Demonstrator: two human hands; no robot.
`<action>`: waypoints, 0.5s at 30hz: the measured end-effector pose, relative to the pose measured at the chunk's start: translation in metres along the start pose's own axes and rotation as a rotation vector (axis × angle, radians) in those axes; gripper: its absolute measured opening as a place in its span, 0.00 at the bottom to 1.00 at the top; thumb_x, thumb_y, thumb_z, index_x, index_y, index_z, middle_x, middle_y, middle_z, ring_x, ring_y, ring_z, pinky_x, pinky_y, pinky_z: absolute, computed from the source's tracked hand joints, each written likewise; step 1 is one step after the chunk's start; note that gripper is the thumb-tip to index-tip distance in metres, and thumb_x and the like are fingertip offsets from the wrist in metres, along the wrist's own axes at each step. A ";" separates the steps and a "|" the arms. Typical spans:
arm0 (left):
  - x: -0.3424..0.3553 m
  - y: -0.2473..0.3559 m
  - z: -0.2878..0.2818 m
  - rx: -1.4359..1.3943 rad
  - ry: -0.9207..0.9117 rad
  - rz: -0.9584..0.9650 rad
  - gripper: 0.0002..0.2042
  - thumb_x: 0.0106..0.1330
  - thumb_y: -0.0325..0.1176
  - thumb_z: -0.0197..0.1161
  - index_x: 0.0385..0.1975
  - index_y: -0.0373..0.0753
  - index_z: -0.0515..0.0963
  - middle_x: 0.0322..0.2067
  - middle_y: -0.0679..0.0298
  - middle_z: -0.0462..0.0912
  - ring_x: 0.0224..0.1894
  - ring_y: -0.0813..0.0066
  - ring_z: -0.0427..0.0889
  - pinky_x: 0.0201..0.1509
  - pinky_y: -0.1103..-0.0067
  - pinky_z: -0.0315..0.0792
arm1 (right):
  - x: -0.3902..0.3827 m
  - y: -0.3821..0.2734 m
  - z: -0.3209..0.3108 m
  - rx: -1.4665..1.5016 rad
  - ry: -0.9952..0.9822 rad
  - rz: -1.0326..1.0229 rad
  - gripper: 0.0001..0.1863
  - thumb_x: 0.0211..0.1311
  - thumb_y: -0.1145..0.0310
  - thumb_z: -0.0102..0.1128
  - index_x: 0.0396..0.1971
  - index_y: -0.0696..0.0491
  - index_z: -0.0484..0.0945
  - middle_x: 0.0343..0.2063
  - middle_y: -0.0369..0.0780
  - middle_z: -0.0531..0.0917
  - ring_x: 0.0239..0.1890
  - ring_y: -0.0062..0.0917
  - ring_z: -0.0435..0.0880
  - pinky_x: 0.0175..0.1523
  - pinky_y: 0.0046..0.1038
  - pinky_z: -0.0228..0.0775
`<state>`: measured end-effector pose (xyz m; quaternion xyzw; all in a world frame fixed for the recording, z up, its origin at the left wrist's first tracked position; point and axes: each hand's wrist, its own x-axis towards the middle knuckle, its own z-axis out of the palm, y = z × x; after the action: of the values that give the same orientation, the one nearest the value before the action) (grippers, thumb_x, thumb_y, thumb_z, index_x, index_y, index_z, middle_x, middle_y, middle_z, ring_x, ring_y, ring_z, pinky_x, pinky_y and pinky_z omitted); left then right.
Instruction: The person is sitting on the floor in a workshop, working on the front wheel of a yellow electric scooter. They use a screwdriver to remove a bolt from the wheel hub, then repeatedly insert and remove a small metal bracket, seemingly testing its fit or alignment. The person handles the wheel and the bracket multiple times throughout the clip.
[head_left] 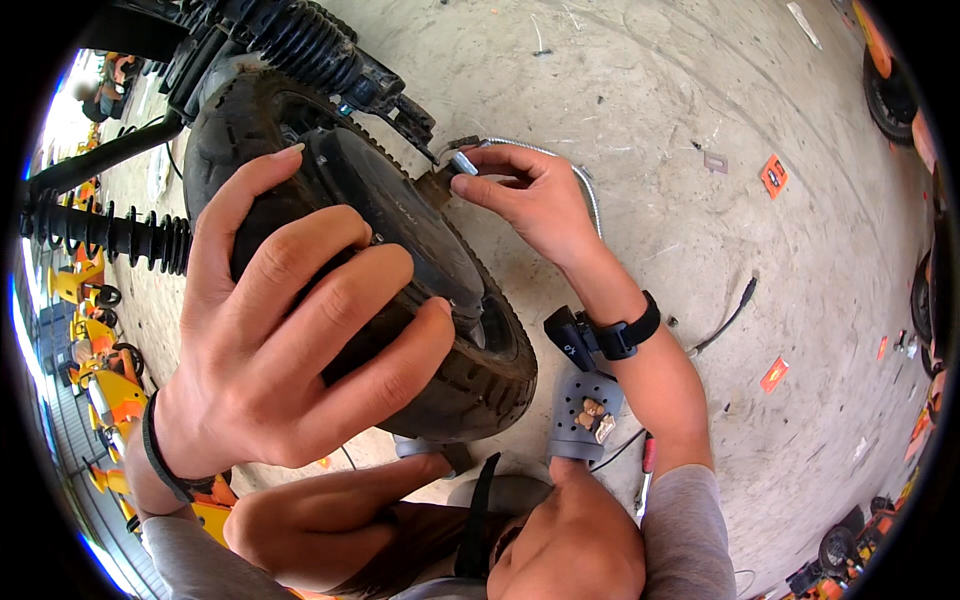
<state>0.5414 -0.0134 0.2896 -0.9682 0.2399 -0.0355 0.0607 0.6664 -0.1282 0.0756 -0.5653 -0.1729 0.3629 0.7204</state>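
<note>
A small black wheel with a knobbly tyre [490, 405] and a dark hub cover [385, 200] stands at a tilt in front of me. My left hand [300, 310] lies over its near side, fingers curled and spread across tyre and hub; the thumb is hidden. Beyond the wheel, my right hand [525, 190] pinches a small silver metal cylinder [462, 163] between thumb and fingertips, close to the lower end of a black fork leg [405, 115]. Whether the cylinder touches the fork or wheel, I cannot tell. A silver ribbed cable [590, 185] curves behind that hand.
A spring shock absorber [120, 232] is at the left. On the concrete floor lie a black cable [730, 315], a red-handled tool [648, 455] and orange cards [774, 177]. My clog [585, 415] is right of the tyre. Yellow-orange vehicles [100, 370] line the left; others stand far right.
</note>
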 end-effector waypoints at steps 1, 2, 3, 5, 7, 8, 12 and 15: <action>0.000 0.000 0.000 -0.001 0.001 0.003 0.19 0.39 0.32 0.70 0.37 0.47 0.80 0.33 0.65 0.77 0.41 0.63 0.79 0.57 0.47 0.71 | 0.000 0.000 0.001 -0.037 0.029 -0.047 0.15 0.56 0.69 0.72 0.42 0.59 0.84 0.46 0.41 0.83 0.43 0.19 0.82 0.48 0.22 0.73; 0.001 0.000 0.000 0.000 0.004 0.010 0.20 0.38 0.32 0.70 0.37 0.47 0.80 0.33 0.65 0.77 0.41 0.63 0.79 0.57 0.47 0.71 | -0.001 0.000 0.000 -0.075 0.060 -0.095 0.15 0.56 0.68 0.72 0.41 0.59 0.84 0.47 0.41 0.83 0.43 0.19 0.82 0.47 0.22 0.74; 0.002 0.000 -0.001 -0.002 0.006 0.016 0.20 0.38 0.32 0.70 0.37 0.47 0.80 0.33 0.65 0.77 0.41 0.63 0.80 0.57 0.47 0.71 | -0.002 -0.001 0.000 -0.121 0.094 -0.107 0.14 0.56 0.68 0.72 0.40 0.59 0.85 0.46 0.41 0.83 0.42 0.19 0.81 0.46 0.22 0.73; 0.001 -0.001 0.000 -0.004 0.007 0.022 0.20 0.38 0.32 0.70 0.37 0.47 0.80 0.33 0.65 0.78 0.40 0.63 0.80 0.57 0.47 0.71 | -0.006 -0.001 0.002 -0.208 0.156 -0.130 0.13 0.56 0.66 0.72 0.37 0.59 0.86 0.45 0.41 0.82 0.40 0.18 0.80 0.43 0.23 0.73; 0.000 0.000 0.002 -0.009 0.016 0.024 0.20 0.38 0.32 0.70 0.37 0.47 0.80 0.33 0.65 0.77 0.40 0.63 0.80 0.57 0.47 0.71 | -0.007 0.006 0.003 -0.294 0.241 -0.176 0.13 0.55 0.63 0.72 0.36 0.55 0.87 0.42 0.44 0.82 0.40 0.24 0.81 0.41 0.24 0.73; -0.001 0.001 0.003 -0.012 0.027 0.025 0.20 0.38 0.32 0.70 0.37 0.47 0.80 0.33 0.65 0.77 0.40 0.63 0.80 0.57 0.47 0.71 | -0.007 0.007 0.004 -0.336 0.284 -0.199 0.13 0.54 0.62 0.72 0.36 0.54 0.88 0.41 0.45 0.82 0.40 0.26 0.81 0.40 0.25 0.72; -0.001 -0.001 0.001 -0.002 0.025 0.030 0.21 0.37 0.32 0.70 0.37 0.47 0.80 0.33 0.65 0.78 0.40 0.63 0.80 0.57 0.47 0.71 | -0.002 -0.005 0.002 -0.249 0.194 -0.049 0.14 0.55 0.62 0.71 0.35 0.56 0.87 0.31 0.42 0.84 0.32 0.25 0.80 0.36 0.26 0.71; 0.000 -0.001 0.000 -0.006 0.015 0.019 0.20 0.37 0.32 0.69 0.37 0.47 0.80 0.33 0.64 0.78 0.40 0.62 0.80 0.57 0.47 0.71 | 0.003 -0.013 -0.002 -0.177 0.151 0.054 0.15 0.55 0.61 0.69 0.34 0.59 0.86 0.25 0.41 0.85 0.27 0.25 0.80 0.35 0.27 0.71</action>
<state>0.5423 -0.0123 0.2901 -0.9657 0.2499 -0.0416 0.0563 0.6740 -0.1281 0.0871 -0.6569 -0.1340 0.3218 0.6686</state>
